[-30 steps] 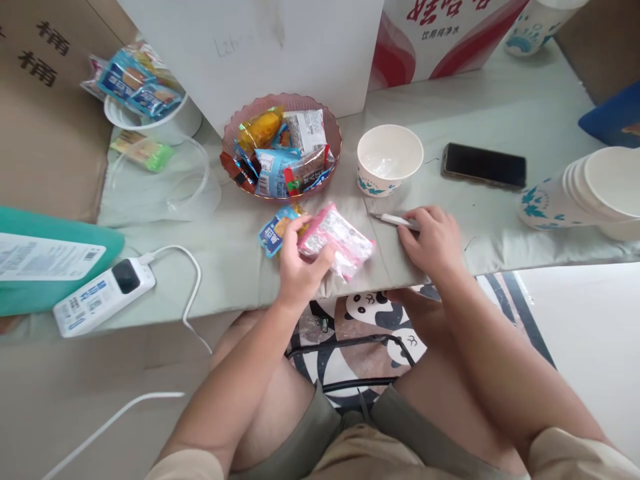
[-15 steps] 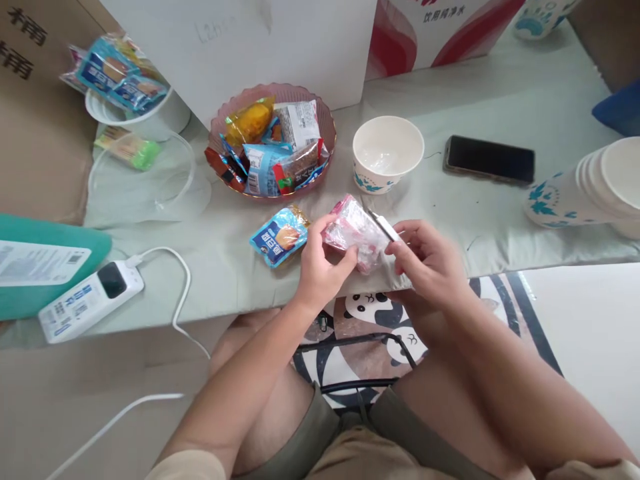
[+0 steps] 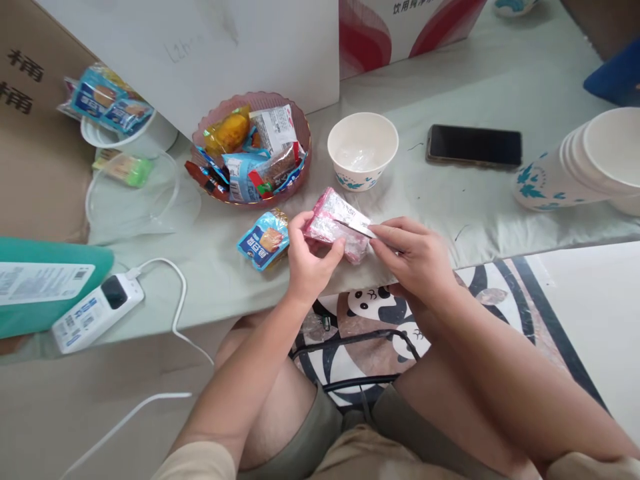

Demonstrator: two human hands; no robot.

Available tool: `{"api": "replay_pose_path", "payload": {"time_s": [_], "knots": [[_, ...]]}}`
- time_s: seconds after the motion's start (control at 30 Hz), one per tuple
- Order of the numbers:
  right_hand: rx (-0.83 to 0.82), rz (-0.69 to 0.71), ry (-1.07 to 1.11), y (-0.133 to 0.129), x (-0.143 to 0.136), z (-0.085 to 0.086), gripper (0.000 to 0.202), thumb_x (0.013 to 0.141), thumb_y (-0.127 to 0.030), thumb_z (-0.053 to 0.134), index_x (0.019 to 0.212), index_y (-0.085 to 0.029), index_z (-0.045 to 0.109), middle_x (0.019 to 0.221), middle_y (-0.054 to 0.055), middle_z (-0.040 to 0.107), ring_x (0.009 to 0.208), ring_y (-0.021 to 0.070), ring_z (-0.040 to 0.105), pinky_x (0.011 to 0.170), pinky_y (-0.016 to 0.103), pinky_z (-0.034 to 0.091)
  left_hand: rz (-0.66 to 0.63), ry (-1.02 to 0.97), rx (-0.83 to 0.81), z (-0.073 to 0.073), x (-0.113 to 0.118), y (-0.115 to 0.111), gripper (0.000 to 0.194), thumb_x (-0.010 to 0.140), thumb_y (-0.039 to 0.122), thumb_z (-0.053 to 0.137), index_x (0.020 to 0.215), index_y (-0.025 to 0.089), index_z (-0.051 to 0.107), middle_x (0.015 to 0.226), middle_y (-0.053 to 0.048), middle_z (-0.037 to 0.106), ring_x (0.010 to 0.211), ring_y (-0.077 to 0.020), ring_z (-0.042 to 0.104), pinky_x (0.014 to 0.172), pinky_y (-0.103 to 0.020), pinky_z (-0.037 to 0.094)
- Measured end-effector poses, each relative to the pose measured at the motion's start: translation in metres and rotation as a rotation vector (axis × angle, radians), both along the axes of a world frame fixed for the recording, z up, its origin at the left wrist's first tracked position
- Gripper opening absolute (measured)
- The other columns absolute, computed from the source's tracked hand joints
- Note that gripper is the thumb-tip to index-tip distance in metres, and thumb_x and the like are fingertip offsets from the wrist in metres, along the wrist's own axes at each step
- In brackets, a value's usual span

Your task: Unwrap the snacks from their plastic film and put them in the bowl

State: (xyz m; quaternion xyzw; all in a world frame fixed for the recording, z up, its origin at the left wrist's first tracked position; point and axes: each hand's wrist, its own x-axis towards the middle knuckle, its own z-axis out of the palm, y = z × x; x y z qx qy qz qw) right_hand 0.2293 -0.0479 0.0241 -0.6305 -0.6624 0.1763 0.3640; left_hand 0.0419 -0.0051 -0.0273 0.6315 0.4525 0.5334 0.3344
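My left hand (image 3: 313, 260) is closed around the left end of a pink-and-white snack packet (image 3: 325, 227) in clear wrapping, thumb on the near side and fingers at the far side. In my right hand (image 3: 413, 253) is a slim small knife (image 3: 356, 228), pinched between thumb and fingers. Its thin dark tip points left and lies over the packet's upper face; whether it has cut in, I cannot tell. Just left of the packet lies a blue snack pouch (image 3: 265, 241), near my left fingers. Behind the packet stands a white paper bowl (image 3: 363, 173) with clear plastic inside.
A pink scalloped bowl (image 3: 305, 163) full of wrapped snacks stands behind, against a white box (image 3: 250, 53). A phone (image 3: 475, 145) and stacked paper cups (image 3: 555, 173) are on the right. At left are a power strip (image 3: 100, 313), its white cable (image 3: 183, 293) and a green container (image 3: 45, 257).
The knife has swung from beside the packet's right edge to across its upper face, my right hand moving left with it. The packet has turned slightly. The whole view has shifted a little.
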Motion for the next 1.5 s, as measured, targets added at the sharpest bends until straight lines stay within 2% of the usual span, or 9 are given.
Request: {"api": "replay_pose_path", "payload": {"time_s": [0.27, 0.57, 0.77, 1.0, 1.13, 1.27, 1.37, 1.43, 1.5], "knots": [[-0.134, 0.046, -0.128, -0.003, 0.025, 0.003, 0.025, 0.094, -0.031, 0.064, 0.106, -0.031, 0.085, 0.105, 0.004, 0.079, 0.079, 0.0186, 0.074, 0.064, 0.029, 0.053, -0.019, -0.059, -0.162, 0.000, -0.001, 0.001, 0.055, 0.080, 0.038, 0.080, 0.122, 0.027, 0.047, 0.111, -0.005, 0.061, 0.083, -0.0134, 0.068, 0.070, -0.026, 0.060], [-0.332, 0.043, -0.188, -0.008, 0.065, 0.005, 0.020, 0.088, -0.028, 0.066, 0.091, -0.031, 0.085, 0.101, 0.001, 0.080, 0.080, 0.0198, 0.074, 0.068, 0.031, 0.054, -0.006, -0.050, -0.176, -0.002, -0.002, 0.002, 0.056, 0.081, 0.046, 0.079, 0.122, 0.027, 0.045, 0.111, -0.005, 0.059, 0.084, -0.0143, 0.066, 0.072, -0.028, 0.058], [-0.204, -0.234, -0.254, 0.000, 0.071, -0.004, 0.022, 0.089, -0.035, 0.064, 0.100, -0.028, 0.083, 0.107, 0.006, 0.077, 0.090, 0.0246, 0.073, 0.072, 0.035, 0.052, 0.105, 0.234, -0.032, 0.000, -0.004, 0.000, 0.053, 0.081, 0.048, 0.078, 0.117, 0.024, 0.048, 0.112, -0.006, 0.056, 0.105, -0.0221, 0.060, 0.093, -0.039, 0.053], [-0.068, -0.295, -0.382, 0.016, 0.058, -0.018, 0.020, 0.089, -0.027, 0.061, 0.102, -0.024, 0.076, 0.110, 0.011, 0.074, 0.091, 0.0294, 0.069, 0.079, 0.043, 0.049, 0.227, 0.417, 0.047, 0.000, -0.015, -0.005, 0.041, 0.082, 0.036, 0.078, 0.110, 0.024, 0.051, 0.133, -0.014, 0.050, 0.137, -0.0318, 0.048, 0.111, -0.050, 0.044], [0.059, -0.175, -0.272, 0.017, 0.033, -0.013, 0.024, 0.093, -0.030, 0.059, 0.110, -0.022, 0.073, 0.114, 0.014, 0.073, 0.106, 0.0315, 0.068, 0.093, 0.047, 0.050, 0.250, 0.430, 0.108, 0.005, -0.031, 0.000, 0.029, 0.089, 0.027, 0.065, 0.116, 0.023, 0.054, 0.133, -0.014, 0.055, 0.136, -0.0290, 0.052, 0.115, -0.049, 0.043], [0.052, 0.164, -0.101, 0.011, 0.000, -0.008, 0.041, 0.090, -0.032, 0.062, 0.129, -0.019, 0.066, 0.126, 0.014, 0.068, 0.114, 0.0293, 0.066, 0.097, 0.044, 0.054, 0.019, 0.461, 0.143, 0.017, -0.037, 0.008, 0.040, 0.086, 0.031, 0.071, 0.122, 0.022, 0.058, 0.133, -0.013, 0.064, 0.129, -0.0284, 0.061, 0.112, -0.046, 0.049], [0.014, 0.304, -0.082, 0.013, -0.015, -0.009, 0.028, 0.087, -0.019, 0.057, 0.111, -0.020, 0.071, 0.124, 0.013, 0.068, 0.110, 0.0272, 0.067, 0.096, 0.042, 0.054, -0.049, 0.455, 0.083, 0.023, -0.036, 0.014, 0.026, 0.084, 0.029, 0.072, 0.109, 0.021, 0.066, 0.123, -0.010, 0.071, 0.116, -0.0257, 0.068, 0.100, -0.040, 0.056], [0.002, 0.302, -0.109, 0.018, -0.014, -0.011, 0.019, 0.084, -0.013, 0.054, 0.089, -0.020, 0.071, 0.114, 0.012, 0.071, 0.102, 0.0259, 0.068, 0.091, 0.041, 0.054, 0.011, 0.373, 0.028, 0.023, -0.036, 0.017, 0.008, 0.090, 0.028, 0.065, 0.093, 0.021, 0.067, 0.101, -0.005, 0.074, 0.096, -0.0210, 0.070, 0.087, -0.035, 0.057], [0.008, 0.251, -0.141, 0.023, -0.008, -0.013, 0.015, 0.082, -0.012, 0.055, 0.078, -0.021, 0.067, 0.107, 0.011, 0.073, 0.097, 0.0262, 0.068, 0.088, 0.042, 0.053, 0.106, 0.248, -0.030, 0.022, -0.040, 0.019, 0.013, 0.093, 0.029, 0.061, 0.083, 0.021, 0.065, 0.081, -0.001, 0.069, 0.079, -0.0172, 0.066, 0.077, -0.032, 0.055]]}}
